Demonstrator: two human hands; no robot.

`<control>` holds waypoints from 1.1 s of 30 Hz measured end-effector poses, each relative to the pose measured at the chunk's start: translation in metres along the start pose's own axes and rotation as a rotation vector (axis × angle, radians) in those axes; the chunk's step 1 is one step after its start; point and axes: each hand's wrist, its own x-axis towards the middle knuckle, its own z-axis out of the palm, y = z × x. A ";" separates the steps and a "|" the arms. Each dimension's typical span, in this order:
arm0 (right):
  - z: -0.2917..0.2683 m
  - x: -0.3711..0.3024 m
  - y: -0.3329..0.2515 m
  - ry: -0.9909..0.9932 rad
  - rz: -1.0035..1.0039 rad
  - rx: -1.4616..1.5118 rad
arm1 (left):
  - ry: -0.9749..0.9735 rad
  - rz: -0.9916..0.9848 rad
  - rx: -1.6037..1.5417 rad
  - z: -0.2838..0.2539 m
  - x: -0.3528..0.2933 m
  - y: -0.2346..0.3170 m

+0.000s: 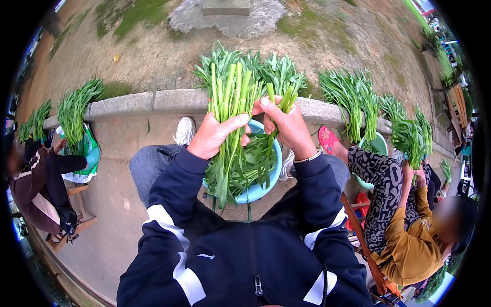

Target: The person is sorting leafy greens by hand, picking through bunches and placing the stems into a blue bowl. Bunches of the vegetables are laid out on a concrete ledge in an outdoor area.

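Note:
My left hand [214,134] is closed round a bunch of leafy green stalks [230,97] that look like water spinach, cut ends up and leaves hanging down. Just to its right, my right hand [292,128] pinches a few thick stalks [287,100] of the same kind, their leaves trailing below. Both hands are above a light blue basin [266,190] between my knees. More loose leaves and stems [255,161] lie in the basin, partly hidden by the hanging bunch.
Beyond the basin, leafy bundles [284,71] rest along a low stone kerb [176,101], with bare earth behind. At right, a seated person in a mustard top [409,250] holds greens beside another basin [378,145]. Another person [38,184] sits at far left beside a bag [88,153].

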 end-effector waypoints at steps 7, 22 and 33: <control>0.002 0.000 -0.007 0.207 -0.106 -0.104 | 0.038 -0.041 0.019 -0.003 -0.001 0.001; -0.020 -0.006 -0.009 0.075 -0.538 -0.755 | 0.081 -0.064 0.023 -0.017 -0.006 0.009; -0.009 -0.006 0.001 0.262 -0.428 -0.598 | 0.105 -0.016 0.045 -0.015 -0.005 0.011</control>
